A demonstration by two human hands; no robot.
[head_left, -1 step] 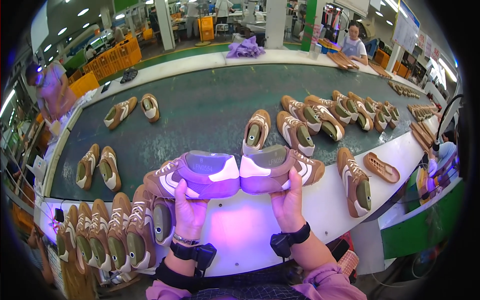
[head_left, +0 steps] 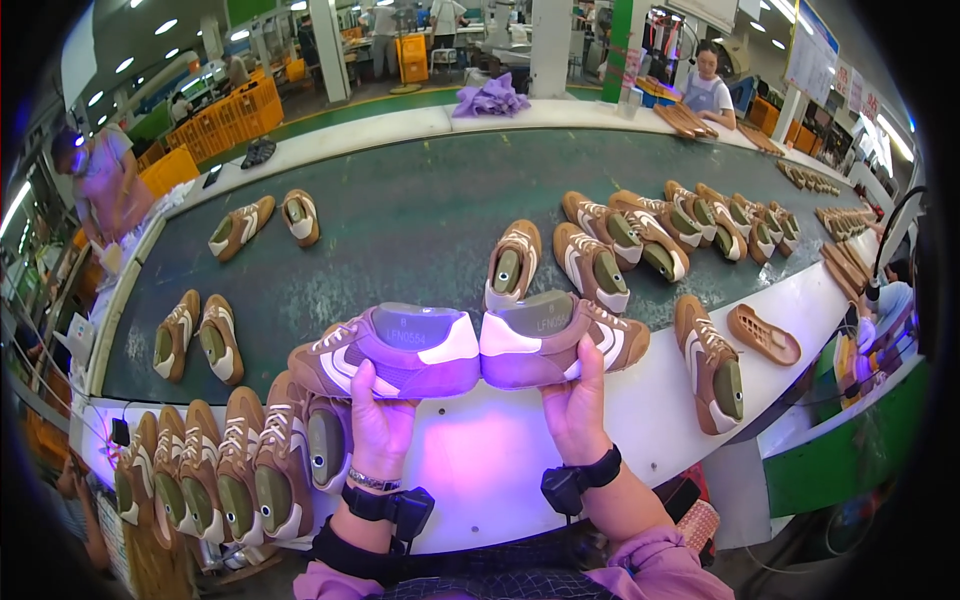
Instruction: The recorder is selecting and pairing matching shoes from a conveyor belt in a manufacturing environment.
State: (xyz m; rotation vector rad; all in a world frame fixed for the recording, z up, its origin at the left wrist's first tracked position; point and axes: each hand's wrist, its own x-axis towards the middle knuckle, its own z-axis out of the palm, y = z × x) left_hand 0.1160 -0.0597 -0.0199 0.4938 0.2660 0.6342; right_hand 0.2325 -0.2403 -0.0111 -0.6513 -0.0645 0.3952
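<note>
My left hand [head_left: 383, 428] is closed round the underside of a brown sneaker [head_left: 415, 372], its thumb against the near side. A matching sneaker [head_left: 530, 372] is gripped the same way by my right hand [head_left: 575, 420]. The two shoes are held up level, heels touching or nearly so, toes pointing outward. Each has white stripes, a white heel patch and an olive-green shoe last [head_left: 412, 326] filling its opening. Purple light tints both shoes and glows on the white worktop [head_left: 560, 500] beneath. My fingers under the soles are hidden.
Several laced sneakers [head_left: 238, 450] lean in a row at the left. One sneaker [head_left: 708, 365] and a loose brown sole [head_left: 765, 335] lie at the right. More shoes stand on the green conveyor belt [head_left: 400, 220]. Co-workers [head_left: 708, 90] are at the far side.
</note>
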